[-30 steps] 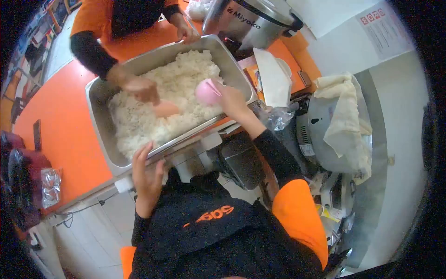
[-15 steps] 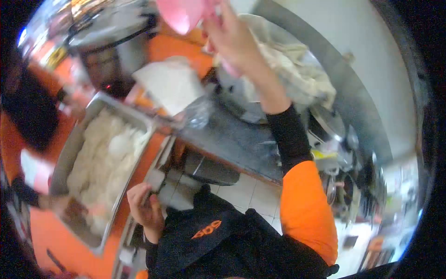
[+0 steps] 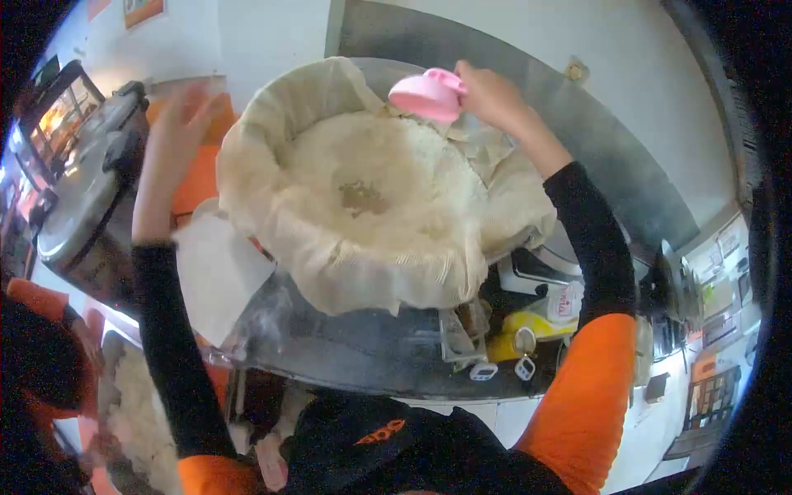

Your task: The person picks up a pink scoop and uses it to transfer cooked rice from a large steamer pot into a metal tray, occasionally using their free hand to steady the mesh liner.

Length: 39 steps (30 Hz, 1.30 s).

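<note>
In my right hand [image 3: 487, 97] is a pink scoop [image 3: 427, 95], gripped by its handle above the far right rim of a large round vessel. Cream cloth [image 3: 309, 247] lines that vessel and hangs over its edge. Inside lies a pale, grainy layer [image 3: 371, 165] with a darker patch near its middle. My left hand [image 3: 188, 115] is raised to the left of the cloth, blurred, its fingers apart and nothing visible in it.
A large metal cooker [image 3: 82, 206] stands at the left. White sheets [image 3: 216, 276] lie by the cloth. At lower left, another person [image 3: 49, 355] is beside a tray of white food [image 3: 136, 412]. Yellow bottles [image 3: 528, 326] and small timers [image 3: 483, 372] are right of centre.
The view has swung from the food tray to the cloth-lined vessel. My left hand has risen from near my waist to the vessel's left side. The pink scoop is still in my right hand.
</note>
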Motion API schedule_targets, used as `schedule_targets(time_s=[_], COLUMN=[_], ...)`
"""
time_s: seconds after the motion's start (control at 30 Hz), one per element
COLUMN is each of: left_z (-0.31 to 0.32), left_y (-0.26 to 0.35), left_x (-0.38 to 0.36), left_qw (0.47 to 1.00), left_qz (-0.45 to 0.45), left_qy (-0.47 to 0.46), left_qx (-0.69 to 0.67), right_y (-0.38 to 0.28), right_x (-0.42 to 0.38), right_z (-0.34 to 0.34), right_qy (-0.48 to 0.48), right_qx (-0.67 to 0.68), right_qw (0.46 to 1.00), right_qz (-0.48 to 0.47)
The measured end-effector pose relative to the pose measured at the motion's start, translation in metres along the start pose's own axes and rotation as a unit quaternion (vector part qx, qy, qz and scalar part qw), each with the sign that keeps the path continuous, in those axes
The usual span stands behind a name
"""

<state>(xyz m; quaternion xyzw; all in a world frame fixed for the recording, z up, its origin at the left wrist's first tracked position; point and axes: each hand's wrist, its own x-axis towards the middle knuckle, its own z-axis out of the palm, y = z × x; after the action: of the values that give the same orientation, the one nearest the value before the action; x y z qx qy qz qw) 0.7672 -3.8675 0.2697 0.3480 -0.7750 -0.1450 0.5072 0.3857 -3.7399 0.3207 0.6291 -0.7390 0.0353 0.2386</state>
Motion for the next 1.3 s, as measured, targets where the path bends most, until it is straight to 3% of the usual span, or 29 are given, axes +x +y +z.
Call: schedule_targets(time_s=[0.03,0.07,0.13,0.17,0.23,0.3,0.4,0.47,0.5,0.6,0.7,0.8,0.9,1.0,1.1,1.2,1.3], left_z=[0.021,0.05,0.067,0.071,0.073,0.079,0.076,0.07,0.067,0.083,0.097,0.115,0.095,0.098,0.087,0.078,0.073], left_y=[-0.013,-0.069,-0.088,-0.091,-0.09,-0.103,-0.071,-0.048,-0.044,-0.087,-0.09,-0.09,-0.073,-0.078,-0.092,-0.058,-0.088], left_x=[0.026,0.057,0.08,0.072,0.072,0.077,0.074,0.071,0.073,0.085,0.089,0.102,0.107,0.103,0.105,0.095,0.109], left_qw=[0.996,0.984,0.96,0.96,0.962,0.966,0.973,0.98,0.976,0.998,0.996,0.98,0.953,0.979,0.956,0.962,0.986], left_qz=[0.018,0.025,0.024,0.017,0.012,0.001,-0.07,-0.012,0.017,0.022,-0.043,-0.166,-0.225,-0.163,-0.174,-0.159,-0.139], left_qy=[-0.029,-0.131,-0.246,-0.258,-0.267,-0.256,-0.213,-0.134,-0.092,-0.066,-0.071,-0.073,-0.158,-0.101,-0.096,0.004,-0.051], left_qx=[0.081,0.115,0.128,0.107,0.059,0.026,0.052,0.149,0.196,0.006,0.019,-0.085,-0.125,-0.069,-0.216,-0.221,-0.073], right_y=[0.005,0.008,0.007,0.002,-0.007,-0.019,-0.034,-0.041,-0.049,-0.052,-0.043,-0.037,-0.039,-0.035,-0.025,-0.031,-0.027], right_x=[0.009,0.02,0.043,0.046,0.078,0.101,0.118,0.121,0.118,0.125,0.139,0.136,0.138,0.132,0.116,0.105,0.111], right_z=[0.012,0.026,0.051,0.057,0.081,0.109,0.143,0.158,0.15,0.155,0.151,0.137,0.126,0.111,0.074,0.047,0.05], right_qy=[-0.004,-0.019,-0.047,0.014,-0.039,-0.056,-0.023,-0.001,-0.018,0.0,0.014,0.001,0.009,0.042,0.028,0.007,-0.009], right_qx=[0.009,0.022,0.047,0.097,0.108,0.118,0.172,0.256,0.231,0.203,0.218,0.193,0.152,0.111,0.129,0.106,0.125], right_qw=[1.0,0.999,0.998,0.992,0.99,0.988,0.983,0.965,0.972,0.976,0.972,0.98,0.984,0.989,0.989,0.991,0.99], right_qz=[-0.007,-0.013,-0.024,-0.075,-0.08,-0.079,-0.061,-0.049,-0.029,-0.08,-0.087,-0.057,-0.091,-0.085,-0.063,-0.086,-0.069])
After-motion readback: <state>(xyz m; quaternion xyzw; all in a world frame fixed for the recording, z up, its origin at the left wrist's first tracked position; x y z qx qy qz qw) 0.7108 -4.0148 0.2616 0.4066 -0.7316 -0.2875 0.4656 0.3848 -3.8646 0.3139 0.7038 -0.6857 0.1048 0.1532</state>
